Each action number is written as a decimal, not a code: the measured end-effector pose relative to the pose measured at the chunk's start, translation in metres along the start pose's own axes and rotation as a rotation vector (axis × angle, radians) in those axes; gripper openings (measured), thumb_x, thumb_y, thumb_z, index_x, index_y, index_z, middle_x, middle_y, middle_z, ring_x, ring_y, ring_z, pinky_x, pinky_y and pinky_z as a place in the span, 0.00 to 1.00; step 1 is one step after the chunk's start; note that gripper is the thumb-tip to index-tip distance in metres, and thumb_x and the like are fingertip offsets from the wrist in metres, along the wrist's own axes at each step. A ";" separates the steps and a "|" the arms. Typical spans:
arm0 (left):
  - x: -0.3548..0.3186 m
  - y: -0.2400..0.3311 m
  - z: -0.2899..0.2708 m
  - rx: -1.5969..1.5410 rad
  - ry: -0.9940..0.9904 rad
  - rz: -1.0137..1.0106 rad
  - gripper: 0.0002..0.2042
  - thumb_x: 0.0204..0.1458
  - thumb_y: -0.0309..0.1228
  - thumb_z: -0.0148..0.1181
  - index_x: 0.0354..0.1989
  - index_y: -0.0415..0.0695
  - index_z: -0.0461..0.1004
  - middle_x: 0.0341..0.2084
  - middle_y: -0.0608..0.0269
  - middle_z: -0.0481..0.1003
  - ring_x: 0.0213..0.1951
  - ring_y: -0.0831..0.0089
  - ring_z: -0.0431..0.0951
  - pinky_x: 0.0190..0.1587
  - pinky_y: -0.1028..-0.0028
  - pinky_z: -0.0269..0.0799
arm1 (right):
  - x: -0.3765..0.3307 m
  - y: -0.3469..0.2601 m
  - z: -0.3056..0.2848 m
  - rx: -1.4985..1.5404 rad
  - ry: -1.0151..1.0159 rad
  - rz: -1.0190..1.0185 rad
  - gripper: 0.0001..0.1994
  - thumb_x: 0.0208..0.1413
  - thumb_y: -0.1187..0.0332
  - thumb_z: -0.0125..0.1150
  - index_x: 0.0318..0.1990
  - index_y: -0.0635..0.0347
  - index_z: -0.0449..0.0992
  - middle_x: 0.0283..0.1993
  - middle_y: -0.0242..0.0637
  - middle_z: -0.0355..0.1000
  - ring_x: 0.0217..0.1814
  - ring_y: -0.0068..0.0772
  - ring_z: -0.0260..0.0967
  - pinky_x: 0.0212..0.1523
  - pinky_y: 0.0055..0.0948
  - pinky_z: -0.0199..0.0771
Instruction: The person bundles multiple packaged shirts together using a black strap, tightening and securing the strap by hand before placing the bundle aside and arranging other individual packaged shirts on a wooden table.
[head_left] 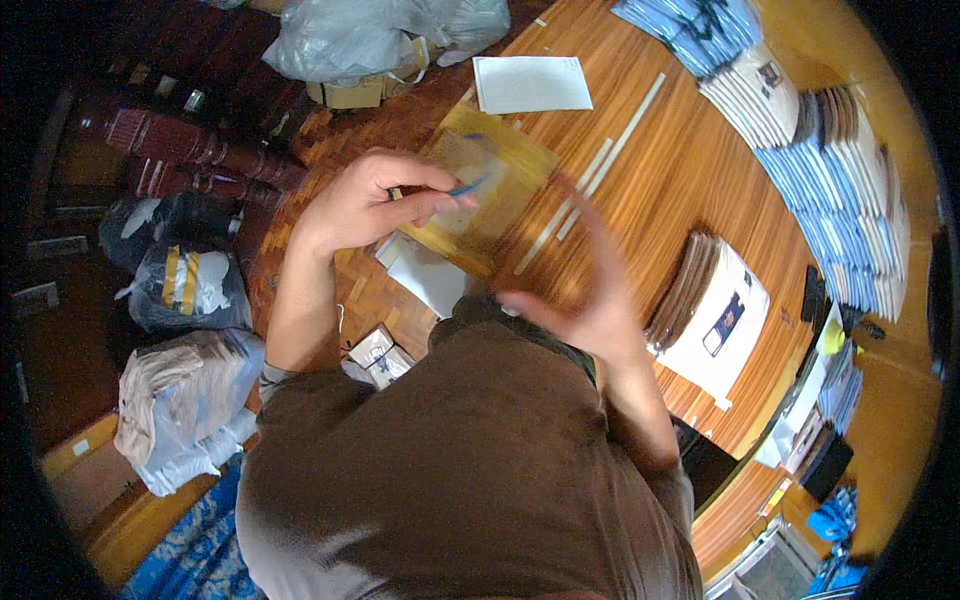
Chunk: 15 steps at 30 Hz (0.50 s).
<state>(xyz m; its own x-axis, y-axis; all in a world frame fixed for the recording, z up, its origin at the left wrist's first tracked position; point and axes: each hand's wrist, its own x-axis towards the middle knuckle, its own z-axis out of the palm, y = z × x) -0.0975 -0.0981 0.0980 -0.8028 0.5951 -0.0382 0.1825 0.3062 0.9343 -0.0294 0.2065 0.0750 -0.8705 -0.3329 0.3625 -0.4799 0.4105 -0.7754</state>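
While a wood-grained tabletop stands above a parquet floor, the left grip pinches one small blue item over one yellowish panel; the right grip, blurred, is apart near one brown-and-white stack.

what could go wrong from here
The thin bluish item might slip, as the left hand appears to pinch it only by the fingertips. The right hand, blurred as if moving, could perhaps bump the folded brown-and-white pile nearby.
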 end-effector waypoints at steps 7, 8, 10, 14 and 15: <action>-0.020 0.015 -0.002 -0.101 0.338 0.193 0.09 0.61 0.23 0.59 0.45 0.40 0.85 0.29 0.68 0.81 0.27 0.84 0.73 0.30 0.78 0.70 | 0.037 -0.025 0.092 0.917 -0.064 0.261 0.34 0.59 0.61 0.74 0.68 0.62 0.65 0.38 0.32 0.72 0.40 0.21 0.71 0.43 0.25 0.76; -0.021 0.033 0.007 0.005 0.306 0.085 0.09 0.59 0.20 0.58 0.41 0.39 0.85 0.31 0.64 0.83 0.26 0.83 0.74 0.29 0.79 0.71 | 0.035 -0.023 0.092 0.813 -0.187 0.240 0.29 0.60 0.61 0.72 0.64 0.62 0.68 0.36 0.32 0.72 0.38 0.22 0.70 0.40 0.26 0.75; -0.025 0.037 0.020 0.046 0.285 0.273 0.09 0.59 0.22 0.63 0.46 0.39 0.84 0.30 0.69 0.82 0.29 0.84 0.78 0.30 0.79 0.73 | 0.034 -0.015 0.089 0.608 -0.447 0.168 0.19 0.63 0.59 0.69 0.56 0.60 0.75 0.32 0.32 0.70 0.34 0.23 0.69 0.35 0.30 0.73; -0.071 -0.014 -0.011 -0.203 1.026 -0.001 0.12 0.66 0.34 0.59 0.51 0.42 0.83 0.26 0.68 0.80 0.28 0.81 0.77 0.31 0.78 0.74 | 0.002 0.009 0.099 0.504 -0.898 0.117 0.16 0.70 0.55 0.59 0.38 0.61 0.75 0.29 0.44 0.73 0.29 0.38 0.71 0.34 0.39 0.71; -0.074 -0.025 -0.003 -0.073 1.060 0.013 0.12 0.66 0.34 0.56 0.49 0.41 0.82 0.31 0.65 0.80 0.31 0.78 0.76 0.35 0.74 0.74 | -0.004 0.005 0.091 0.414 -0.908 0.155 0.16 0.70 0.56 0.58 0.39 0.61 0.75 0.30 0.46 0.73 0.30 0.42 0.72 0.34 0.40 0.71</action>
<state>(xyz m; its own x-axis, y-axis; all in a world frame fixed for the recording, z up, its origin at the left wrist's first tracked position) -0.0441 -0.1519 0.0781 -0.8922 -0.3640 0.2674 0.1882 0.2387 0.9527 -0.0189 0.1327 0.0224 -0.4249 -0.8919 -0.1547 -0.1425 0.2347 -0.9616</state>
